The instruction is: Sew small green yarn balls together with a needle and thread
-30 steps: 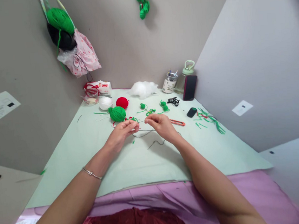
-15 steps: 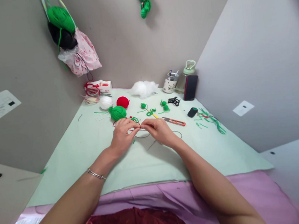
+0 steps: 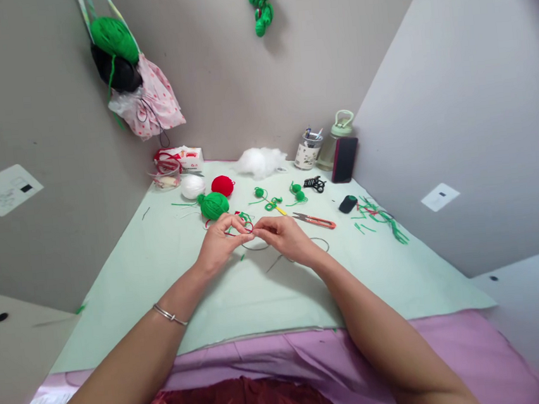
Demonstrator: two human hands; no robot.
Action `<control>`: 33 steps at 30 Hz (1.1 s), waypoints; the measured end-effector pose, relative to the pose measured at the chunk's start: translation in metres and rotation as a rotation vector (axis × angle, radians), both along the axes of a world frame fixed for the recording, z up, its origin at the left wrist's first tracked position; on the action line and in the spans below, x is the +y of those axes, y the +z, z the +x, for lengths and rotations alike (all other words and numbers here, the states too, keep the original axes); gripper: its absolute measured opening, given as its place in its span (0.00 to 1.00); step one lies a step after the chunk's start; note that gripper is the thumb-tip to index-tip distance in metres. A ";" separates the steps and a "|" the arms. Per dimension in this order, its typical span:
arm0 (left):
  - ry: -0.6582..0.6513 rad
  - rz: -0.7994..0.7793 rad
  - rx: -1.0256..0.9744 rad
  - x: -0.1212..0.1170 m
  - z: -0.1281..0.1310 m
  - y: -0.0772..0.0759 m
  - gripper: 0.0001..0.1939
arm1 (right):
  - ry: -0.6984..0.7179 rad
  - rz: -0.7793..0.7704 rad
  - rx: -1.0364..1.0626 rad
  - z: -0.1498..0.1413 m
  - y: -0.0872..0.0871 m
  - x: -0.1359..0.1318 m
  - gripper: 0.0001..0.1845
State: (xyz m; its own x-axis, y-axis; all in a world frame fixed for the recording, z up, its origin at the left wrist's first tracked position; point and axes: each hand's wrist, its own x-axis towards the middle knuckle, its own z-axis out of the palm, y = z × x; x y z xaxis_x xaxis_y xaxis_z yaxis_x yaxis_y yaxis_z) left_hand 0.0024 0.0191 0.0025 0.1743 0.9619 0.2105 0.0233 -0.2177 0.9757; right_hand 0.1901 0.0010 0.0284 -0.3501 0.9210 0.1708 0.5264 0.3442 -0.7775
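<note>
Pinched between the fingers of my left hand (image 3: 223,241) and my right hand (image 3: 279,234) is red yarn (image 3: 249,227), which forms a small loop where the fingertips meet. A thin grey cable or cord (image 3: 323,241) curves on the table behind and under my right hand. Just beyond my left hand lies a green yarn ball (image 3: 214,205), with a red yarn ball (image 3: 223,185) and a white yarn ball (image 3: 192,186) behind it. Past my right hand are orange-handled thread snips (image 3: 318,221) and a yellow-handled crochet hook (image 3: 280,210) beside small green crocheted pieces (image 3: 298,191).
White stuffing (image 3: 260,161) sits at the back, near a pen cup (image 3: 307,151), a green-lidded bottle (image 3: 338,138) and a leaning phone (image 3: 344,160). Yarn scraps (image 3: 380,217) lie at the right beside a black object (image 3: 348,204). A black claw clip (image 3: 314,184) rests nearby.
My left fingers have lifted apart a little, and a loop of red yarn now shows between them. My right hand stays nearly in place. The view has shifted slightly.
</note>
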 end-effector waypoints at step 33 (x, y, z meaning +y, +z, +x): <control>0.275 0.190 -0.184 0.019 -0.064 0.024 0.13 | 0.326 0.314 -1.069 0.007 0.006 -0.046 0.10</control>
State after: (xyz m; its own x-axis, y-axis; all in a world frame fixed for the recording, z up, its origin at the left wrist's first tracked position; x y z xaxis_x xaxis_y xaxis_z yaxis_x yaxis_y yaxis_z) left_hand -0.0616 0.0380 0.0264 -0.1419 0.9085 0.3931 -0.0657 -0.4049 0.9120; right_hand 0.1974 -0.0451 0.0342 -0.6664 0.7303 -0.1502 0.7140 0.6831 0.1535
